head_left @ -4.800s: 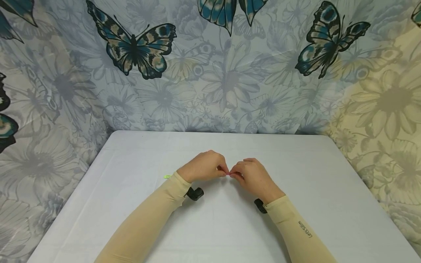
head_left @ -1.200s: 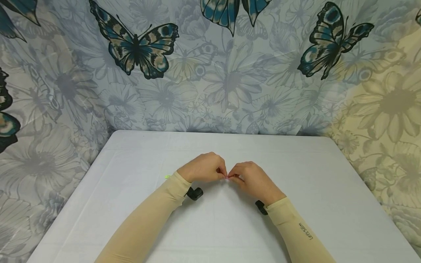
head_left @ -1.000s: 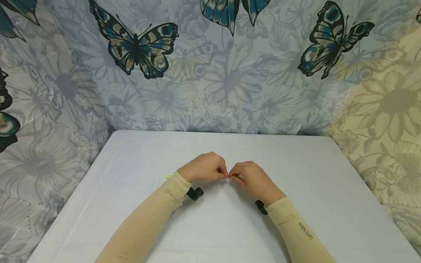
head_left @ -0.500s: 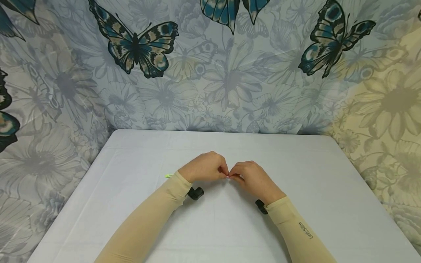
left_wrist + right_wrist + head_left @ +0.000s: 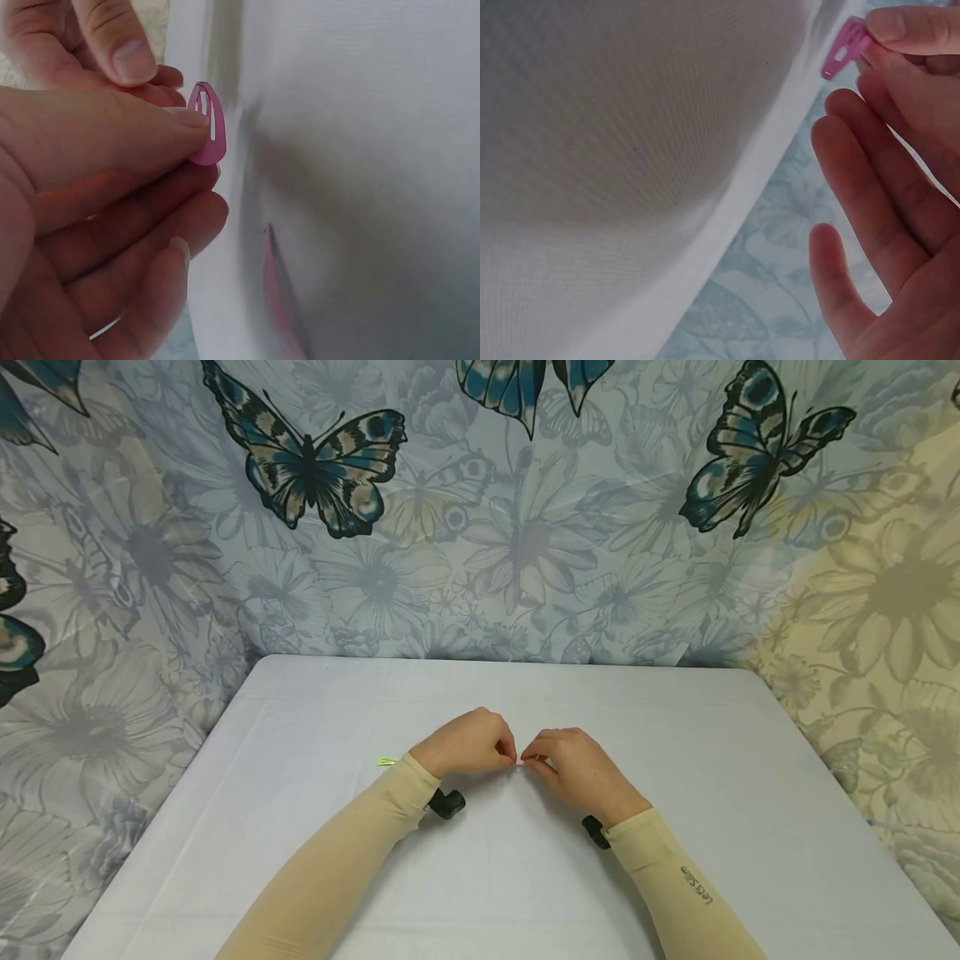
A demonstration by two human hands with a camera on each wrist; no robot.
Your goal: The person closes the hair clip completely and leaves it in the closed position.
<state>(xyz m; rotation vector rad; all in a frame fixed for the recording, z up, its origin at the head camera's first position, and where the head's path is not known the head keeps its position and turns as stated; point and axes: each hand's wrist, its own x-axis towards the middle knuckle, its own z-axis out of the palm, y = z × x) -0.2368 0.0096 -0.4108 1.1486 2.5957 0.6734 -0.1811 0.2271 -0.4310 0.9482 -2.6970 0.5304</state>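
Observation:
In the left wrist view, my left hand (image 5: 97, 157) pinches a pink snap hair clip (image 5: 218, 146) between thumb and finger, by its broad end. The clip's narrow tip is free in the right wrist view. My right hand (image 5: 889, 202) is beside it, its fingers loosely bent and spread; I see nothing held in them. In the head view, my left hand (image 5: 468, 742) and right hand (image 5: 573, 762) nearly meet above the table's middle, the clip (image 5: 519, 765) showing as a tiny pink spot between the fingertips.
A second pink object (image 5: 279, 300), long and thin, lies on the white cloth in the left wrist view. A yellow-green clip-like piece (image 5: 387, 762) lies beside my left forearm. The white table (image 5: 637, 702) ends at a patterned butterfly backdrop (image 5: 525, 560).
Compared with half a second ago, a small gap has opened between the fingertips, as my left hand shifted slightly left. Earlier, both hands' fingertips met at the pink clip. The right hand has barely moved.

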